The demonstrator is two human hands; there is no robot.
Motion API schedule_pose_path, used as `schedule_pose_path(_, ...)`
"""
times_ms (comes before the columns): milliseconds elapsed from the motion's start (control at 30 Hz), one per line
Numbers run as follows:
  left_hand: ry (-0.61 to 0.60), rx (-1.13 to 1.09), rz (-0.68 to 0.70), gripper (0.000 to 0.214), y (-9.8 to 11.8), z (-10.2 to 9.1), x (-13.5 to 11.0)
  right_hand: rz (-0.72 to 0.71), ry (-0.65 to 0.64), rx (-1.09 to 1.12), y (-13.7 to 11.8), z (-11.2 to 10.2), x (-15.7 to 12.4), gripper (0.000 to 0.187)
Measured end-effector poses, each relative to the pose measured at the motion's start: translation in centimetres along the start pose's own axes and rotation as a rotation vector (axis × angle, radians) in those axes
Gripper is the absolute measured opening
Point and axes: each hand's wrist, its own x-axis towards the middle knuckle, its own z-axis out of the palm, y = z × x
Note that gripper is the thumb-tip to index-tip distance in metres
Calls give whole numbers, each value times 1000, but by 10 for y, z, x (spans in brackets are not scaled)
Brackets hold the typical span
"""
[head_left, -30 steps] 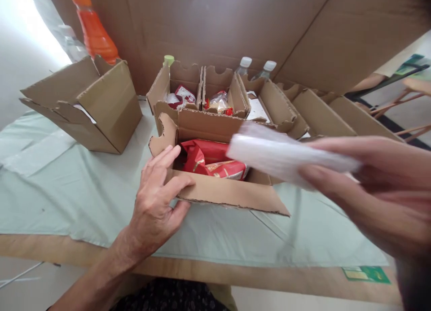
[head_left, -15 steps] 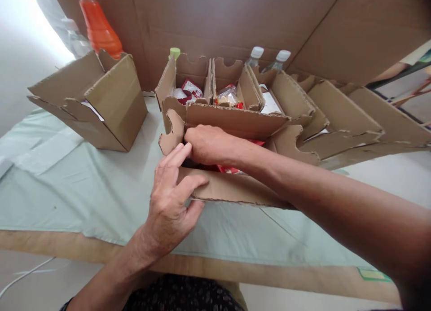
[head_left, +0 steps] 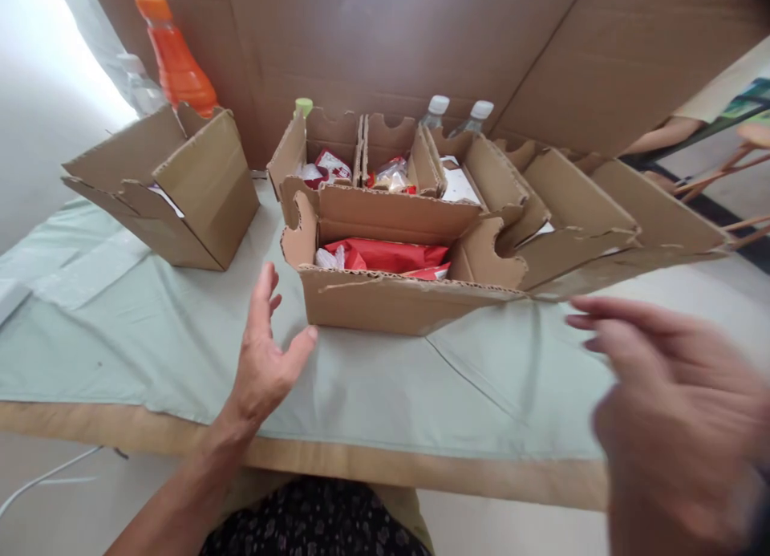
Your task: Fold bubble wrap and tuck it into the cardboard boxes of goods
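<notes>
In front of me on the cloth-covered table stands an open cardboard box [head_left: 385, 303] with notched end walls. Inside it lie a red packet [head_left: 391, 255] and, at its left end, a crumpled white plastic piece [head_left: 329, 257]. My left hand [head_left: 268, 355] is just left of the box's near corner, thumb and fingers apart, holding nothing. On the right, my right hand [head_left: 679, 395] hangs over the table away from the box. It is smeared by motion, with its fingers pointing left, and whether it holds anything is not clear.
Several cardboard boxes stand in a row behind, with red-and-white packets [head_left: 334, 167] and a white item [head_left: 460, 183] inside. A separate box [head_left: 210, 195] stands at left by an orange bottle [head_left: 180, 71]. White-capped bottles [head_left: 437, 111] stand at the back. Another person's arm [head_left: 665, 132] shows at right.
My right hand has come out of the front box and moved right. My left hand has let go of the box's left end, and the box now sits flatter with its contents showing.
</notes>
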Motion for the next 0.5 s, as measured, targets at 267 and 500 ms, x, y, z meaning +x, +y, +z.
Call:
schedule_pose_path(267,-122,-270,-115,71,0,24,16,146,-107,319,6,120,-22,58)
schedule_pose_path(500,-205,-403,-55,70,64,23,-13,212,163,304,-20,43,-59,40)
